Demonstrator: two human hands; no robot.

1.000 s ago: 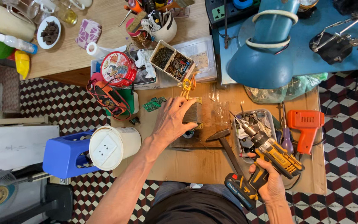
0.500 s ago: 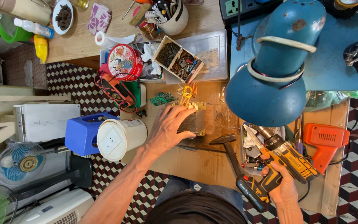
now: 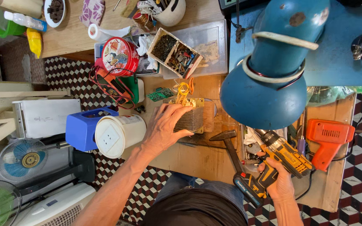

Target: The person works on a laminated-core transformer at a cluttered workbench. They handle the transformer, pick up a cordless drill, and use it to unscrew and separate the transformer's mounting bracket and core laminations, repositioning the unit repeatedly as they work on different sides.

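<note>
Seen from above, the left hand grips a transformer on the wooden bench, fingers curled over its left side and hiding part of it. The right hand is clenched around a yellow drill. A blue lamp covers the drill's tip and the bench behind. A hammer lies between the hands

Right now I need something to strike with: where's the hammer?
In the head view, the hammer lies on the wooden bench, between the left hand and the cordless drill.
</note>
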